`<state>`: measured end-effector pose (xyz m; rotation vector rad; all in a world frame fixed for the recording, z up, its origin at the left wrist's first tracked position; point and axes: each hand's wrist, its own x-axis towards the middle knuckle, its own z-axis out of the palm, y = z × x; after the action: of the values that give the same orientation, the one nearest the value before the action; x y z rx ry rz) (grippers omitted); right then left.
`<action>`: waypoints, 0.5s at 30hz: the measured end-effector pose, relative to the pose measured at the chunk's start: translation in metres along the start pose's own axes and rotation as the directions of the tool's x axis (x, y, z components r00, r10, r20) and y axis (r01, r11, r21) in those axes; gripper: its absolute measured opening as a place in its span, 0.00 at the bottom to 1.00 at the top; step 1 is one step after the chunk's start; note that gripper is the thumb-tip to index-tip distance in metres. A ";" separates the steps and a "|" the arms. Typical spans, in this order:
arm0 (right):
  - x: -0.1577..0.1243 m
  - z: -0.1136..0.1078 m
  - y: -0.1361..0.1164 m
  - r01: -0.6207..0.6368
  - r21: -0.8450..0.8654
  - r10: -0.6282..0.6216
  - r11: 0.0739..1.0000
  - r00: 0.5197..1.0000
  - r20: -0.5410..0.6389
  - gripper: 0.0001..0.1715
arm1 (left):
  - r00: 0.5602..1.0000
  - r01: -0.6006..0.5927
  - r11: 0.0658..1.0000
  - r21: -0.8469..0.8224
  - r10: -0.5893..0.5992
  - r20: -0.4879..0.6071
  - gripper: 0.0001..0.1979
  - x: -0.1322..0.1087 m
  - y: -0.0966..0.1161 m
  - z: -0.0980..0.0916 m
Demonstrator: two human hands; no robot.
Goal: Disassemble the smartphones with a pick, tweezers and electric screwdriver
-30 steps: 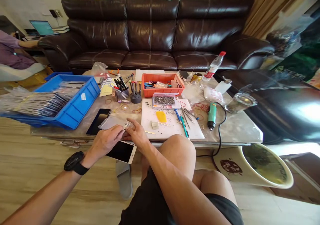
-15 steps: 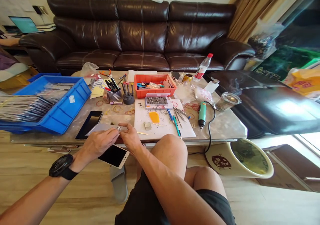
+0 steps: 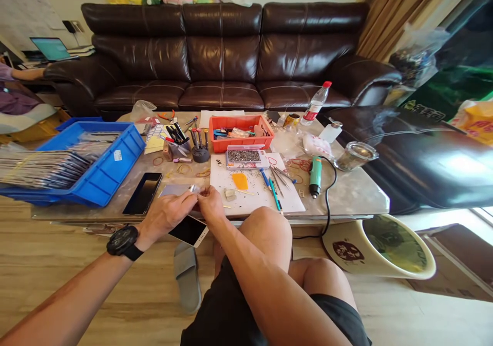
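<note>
My left hand (image 3: 174,213), with a black watch on its wrist, is closed in a pinch. Its fingertips meet those of my right hand (image 3: 211,203), which is closed too. A small shiny, silvery-clear piece (image 3: 193,188) shows at the fingertips; its kind is too small to make out. Just behind my left hand is a pale greyish sheet (image 3: 169,188), partly covered by the hand. Below my hands a white-framed phone (image 3: 189,231) with a dark screen sticks out past the table's front edge. Another dark phone (image 3: 143,193) lies on the table to the left.
Left stands a blue bin (image 3: 111,174) packed with flat devices. White paper (image 3: 258,199) carries a screw box (image 3: 243,156), an orange pick (image 3: 240,181), tweezers and screwdrivers. Behind are a red-orange tray (image 3: 242,143) and pen holder. A green electric screwdriver (image 3: 315,176) and bottle (image 3: 316,104) are right.
The view has shifted slightly, and both hands now appear farther right, still together. Less of the pale sheet shows beside my left hand. The table items stay in place.
</note>
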<state>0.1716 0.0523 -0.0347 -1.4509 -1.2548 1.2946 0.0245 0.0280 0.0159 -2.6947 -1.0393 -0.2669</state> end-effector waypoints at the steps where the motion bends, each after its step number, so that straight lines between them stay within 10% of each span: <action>1: 0.000 -0.008 -0.003 0.006 -0.063 -0.006 0.998 1.000 0.013 0.15 | 1.000 0.013 1.000 0.001 -0.013 0.015 0.14 0.000 0.002 0.002; 8: -0.015 -0.083 -0.017 0.090 -0.549 -0.102 0.831 0.995 0.009 0.03 | 0.968 0.222 0.975 0.003 -0.221 0.120 0.10 -0.015 0.030 0.030; 15: -0.030 -0.087 -0.010 0.155 -0.786 -0.159 0.598 0.985 0.072 0.10 | 0.861 0.492 0.870 0.004 -0.488 0.142 0.09 -0.011 0.055 0.038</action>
<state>0.2564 0.0291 -0.0058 -1.8572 -2.0597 0.5814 0.0566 -0.0076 -0.0317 -2.4541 -1.7756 -0.1838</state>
